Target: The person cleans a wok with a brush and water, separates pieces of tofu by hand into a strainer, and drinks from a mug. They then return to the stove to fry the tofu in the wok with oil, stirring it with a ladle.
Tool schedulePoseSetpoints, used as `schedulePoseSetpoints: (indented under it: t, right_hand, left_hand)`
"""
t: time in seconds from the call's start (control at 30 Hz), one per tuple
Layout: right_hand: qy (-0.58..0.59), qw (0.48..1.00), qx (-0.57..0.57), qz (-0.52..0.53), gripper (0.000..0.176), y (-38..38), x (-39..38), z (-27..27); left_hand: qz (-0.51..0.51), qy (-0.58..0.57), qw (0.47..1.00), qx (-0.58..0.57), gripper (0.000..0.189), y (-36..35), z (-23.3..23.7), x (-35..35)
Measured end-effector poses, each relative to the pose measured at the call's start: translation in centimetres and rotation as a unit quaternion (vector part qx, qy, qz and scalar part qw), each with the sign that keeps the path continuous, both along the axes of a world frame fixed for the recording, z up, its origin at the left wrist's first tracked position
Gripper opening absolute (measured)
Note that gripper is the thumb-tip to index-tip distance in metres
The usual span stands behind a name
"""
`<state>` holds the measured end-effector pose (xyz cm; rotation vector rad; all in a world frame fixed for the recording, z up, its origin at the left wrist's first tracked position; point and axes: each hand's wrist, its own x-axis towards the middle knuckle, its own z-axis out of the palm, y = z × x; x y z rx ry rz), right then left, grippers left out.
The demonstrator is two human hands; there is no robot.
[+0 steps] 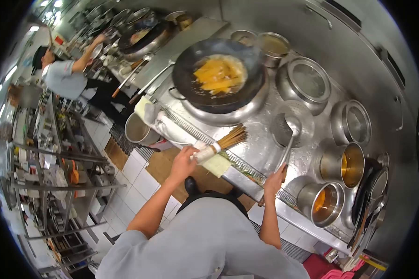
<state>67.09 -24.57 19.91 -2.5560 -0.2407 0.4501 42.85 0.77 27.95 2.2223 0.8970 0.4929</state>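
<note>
My left hand [185, 162] is closed around the white-wrapped handle of a bamboo wok brush [232, 136], whose bristles point right, over the stove's front edge. My right hand [274, 180] grips the wooden handle of a metal ladle [293, 124]. The ladle's bowl lies over a round perforated strainer [307, 119] on the steel stove top. Behind the brush, a black wok [184, 79] rests on a round burner ring. Yellow strips of food [219, 76] lie in pale, bubbling liquid in the wok, with some steam rising.
Pots with orange contents [322, 211] and lidded steel vessels [312, 81] line the right side. A folded cloth [165, 128] lies on the front ledge above a metal bucket [138, 130]. At far left, another person [65, 76] works by a second wok [142, 42].
</note>
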Motion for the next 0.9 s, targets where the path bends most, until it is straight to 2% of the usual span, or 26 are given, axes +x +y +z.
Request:
schedulePoseSetpoints:
  t: [0.1, 0.13, 0.17, 0.2, 0.23, 0.27, 0.3, 0.37, 0.4, 0.47, 0.5, 0.53, 0.57, 0.6, 0.63, 0.67, 0.73, 0.8, 0.83, 0.87, 0.9]
  right_hand:
    - [-0.143, 0.987, -0.068, 0.027, 0.076, 0.3, -1.6, -3.5]
    - [-0.144, 0.987, -0.071, 0.028, 0.076, 0.2, -1.9, -5.0]
    - [-0.156, 0.983, -0.09, 0.028, 0.075, 0.0, -2.2, -5.9]
    - [-0.169, 0.98, -0.104, 0.025, 0.075, 0.3, -2.6, -6.4]
    - [-0.193, 0.978, -0.08, 0.028, 0.076, 0.4, -3.2, -6.2]
    - [-0.186, 0.978, -0.088, 0.021, 0.074, 0.5, -3.2, -6.2]
    - [-0.227, 0.967, -0.112, 0.025, 0.073, 0.5, -2.9, -6.4]
    - [-0.319, 0.937, -0.137, 0.041, 0.067, 1.3, -4.4, -4.1]
    - [-0.353, 0.929, -0.084, 0.074, 0.058, 1.7, -4.7, -3.7]
    - [-0.342, 0.929, 0.047, 0.134, 0.043, 4.0, -8.5, -1.6]
    - [-0.203, 0.965, 0.03, 0.166, 0.034, 4.9, -10.3, -1.9]
    - [-0.058, 0.98, 0.015, 0.187, 0.026, 5.6, -12.5, -2.3]
    - [-0.005, 0.974, 0.068, 0.216, 0.015, 8.5, -16.3, -0.1]
    - [0.066, 0.936, 0.073, 0.338, 0.028, 9.0, -17.7, -2.8]
    - [0.244, 0.906, 0.109, 0.327, 0.049, 12.4, -20.2, -1.1]
    - [0.292, 0.881, 0.042, 0.371, 0.063, 14.2, -21.6, -3.1]
    - [0.271, 0.868, 0.038, 0.415, 0.063, 16.8, -24.2, -10.1]
    - [0.332, 0.882, 0.081, 0.324, 0.07, 20.4, -26.0, -15.9]
    - [0.332, 0.879, 0.081, 0.331, 0.07, 22.4, -26.7, -16.0]
    - [0.446, 0.874, 0.106, 0.163, 0.074, 24.7, -27.2, -15.8]
    - [0.542, 0.83, 0.131, -0.013, 0.079, 27.3, -27.8, -15.6]
  left_hand:
    - [0.05, 0.055, 0.997, -0.018, 0.026, 2.9, -3.8, -7.0]
    - [0.061, 0.094, 0.994, -0.016, 0.026, 3.9, -5.9, -9.5]
    - [0.064, 0.108, 0.992, -0.026, 0.034, 5.4, -9.1, -12.0]
    - [0.068, 0.104, 0.992, -0.027, 0.034, 7.3, -11.4, -13.6]
    - [0.095, 0.137, 0.985, -0.053, 0.039, 9.0, -13.5, -15.2]
    - [0.121, 0.171, 0.974, -0.086, 0.045, 10.3, -16.0, -16.7]
    - [0.127, 0.168, 0.973, -0.092, 0.045, 13.2, -19.0, -17.7]
    - [0.175, 0.075, 0.974, -0.118, 0.056, 17.2, -26.2, -19.6]
    - [0.173, 0.075, 0.975, -0.12, 0.056, 19.1, -28.9, -20.4]
    - [0.231, -0.068, 0.968, -0.065, 0.062, 22.7, -33.6, -19.1]
    - [0.202, -0.081, 0.974, -0.068, 0.062, 25.0, -35.9, -17.9]
    - [0.222, -0.089, 0.965, -0.104, 0.063, 26.5, -38.5, -17.5]
    - [0.241, -0.092, 0.956, -0.144, 0.064, 27.1, -40.5, -16.0]
    - [0.233, -0.038, 0.952, -0.195, 0.065, 27.5, -38.4, -14.2]
    - [0.226, 0.02, 0.944, -0.241, 0.065, 27.9, -36.3, -13.1]
    - [0.2, 0.02, 0.949, -0.245, 0.065, 28.1, -36.2, -12.0]
    - [0.028, 0.147, 0.987, -0.062, 0.055, 27.7, -37.5, -12.4]
    - [0.008, 0.141, 0.969, -0.202, 0.051, 25.8, -32.9, -14.1]
    - [0.003, 0.099, 0.927, -0.363, 0.052, 24.4, -32.9, -15.8]
    - [-0.002, 0.052, 0.859, -0.509, 0.054, 23.1, -33.0, -17.8]
    - [0.005, -0.07, 0.801, -0.595, 0.053, 21.0, -29.5, -18.6]
